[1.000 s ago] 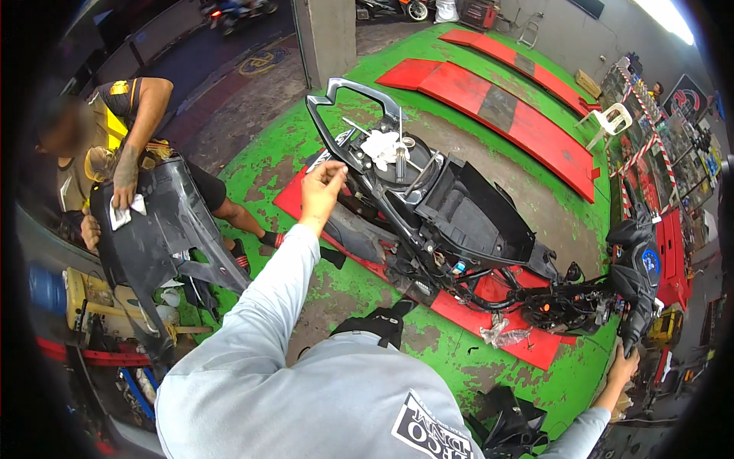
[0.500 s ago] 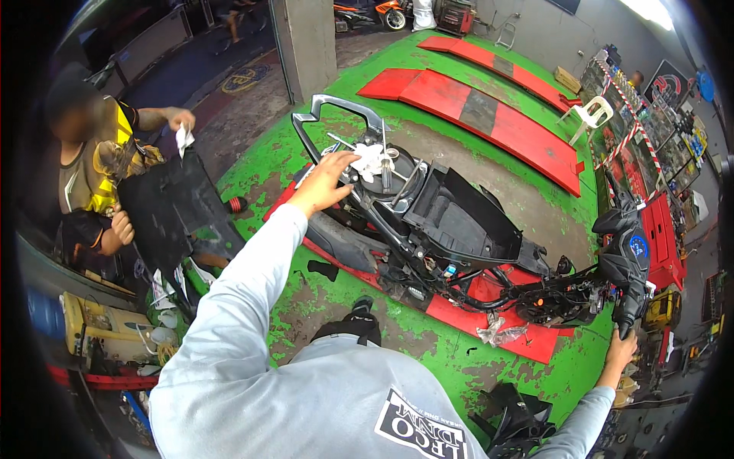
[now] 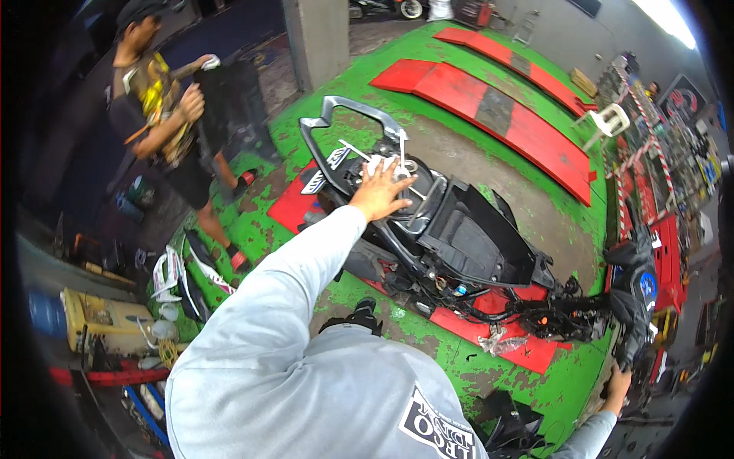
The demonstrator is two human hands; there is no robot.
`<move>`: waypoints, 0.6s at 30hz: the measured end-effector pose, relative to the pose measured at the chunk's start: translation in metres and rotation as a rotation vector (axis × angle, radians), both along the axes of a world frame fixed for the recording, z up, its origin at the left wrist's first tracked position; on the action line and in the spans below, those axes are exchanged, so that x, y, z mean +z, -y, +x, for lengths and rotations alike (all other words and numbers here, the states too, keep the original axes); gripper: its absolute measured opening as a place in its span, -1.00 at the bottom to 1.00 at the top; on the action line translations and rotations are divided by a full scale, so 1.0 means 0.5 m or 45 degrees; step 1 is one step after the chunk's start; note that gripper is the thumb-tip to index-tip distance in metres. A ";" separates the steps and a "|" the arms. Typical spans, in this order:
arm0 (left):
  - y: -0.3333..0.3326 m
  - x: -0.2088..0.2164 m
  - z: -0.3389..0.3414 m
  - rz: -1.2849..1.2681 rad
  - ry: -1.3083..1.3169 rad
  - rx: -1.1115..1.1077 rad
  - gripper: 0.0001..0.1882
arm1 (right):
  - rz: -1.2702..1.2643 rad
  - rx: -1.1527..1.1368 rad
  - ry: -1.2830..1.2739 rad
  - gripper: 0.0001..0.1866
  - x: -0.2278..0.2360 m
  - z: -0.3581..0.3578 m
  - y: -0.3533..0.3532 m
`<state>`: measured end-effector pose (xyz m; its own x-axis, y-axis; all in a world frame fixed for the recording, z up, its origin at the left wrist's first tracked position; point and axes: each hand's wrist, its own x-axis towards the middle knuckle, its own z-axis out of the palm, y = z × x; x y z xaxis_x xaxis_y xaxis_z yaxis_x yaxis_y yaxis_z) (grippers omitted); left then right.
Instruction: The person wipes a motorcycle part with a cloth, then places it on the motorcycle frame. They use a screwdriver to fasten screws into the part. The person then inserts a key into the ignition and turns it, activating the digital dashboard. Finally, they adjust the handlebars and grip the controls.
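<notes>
A partly stripped scooter stands in front of me, its frame exposed, with a black under-seat storage bin in the middle. My left hand reaches over the tail, fingers spread, above or against a crumpled white rag. Whether the palm touches the rag is hidden. Silvery hand tools lie beside it, inside the looped rear grab rail. At the far right my right hand is closed round the black handlebar grip.
A co-worker stands at left, holding a large dark panel. White fairing pieces lie on the green floor. Red ramps and a white plastic chair stand beyond the scooter; dark plastic parts sit near my right arm.
My left hand has moved right and down onto the rag area. My right hand stays on the handlebar grip. The co-worker has straightened up and shifted with the panel.
</notes>
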<state>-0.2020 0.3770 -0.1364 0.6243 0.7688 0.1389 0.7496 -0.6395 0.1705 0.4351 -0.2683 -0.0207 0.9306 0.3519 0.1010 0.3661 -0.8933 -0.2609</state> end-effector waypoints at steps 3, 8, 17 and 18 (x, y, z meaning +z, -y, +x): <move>-0.017 -0.037 0.006 0.005 0.054 -0.060 -0.29 | 0.210 -0.098 -0.064 -0.34 -0.010 0.049 0.056; 0.008 -0.010 -0.015 -0.038 -0.071 0.056 -0.29 | 0.417 -0.349 -0.317 -0.52 -0.062 0.041 -0.029; -0.017 -0.016 0.005 -0.088 -0.125 0.020 -0.32 | 0.447 -0.429 -0.368 -0.57 -0.059 0.051 0.013; -0.016 -0.013 0.005 -0.069 -0.135 0.021 -0.32 | 0.457 -0.433 -0.380 -0.58 -0.074 0.058 0.016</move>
<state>-0.1993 0.3851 -0.1429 0.6204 0.7836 0.0309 0.7756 -0.6189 0.1239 0.4643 -0.2765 -0.0576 0.9919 0.0204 -0.1255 -0.0620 -0.7843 -0.6173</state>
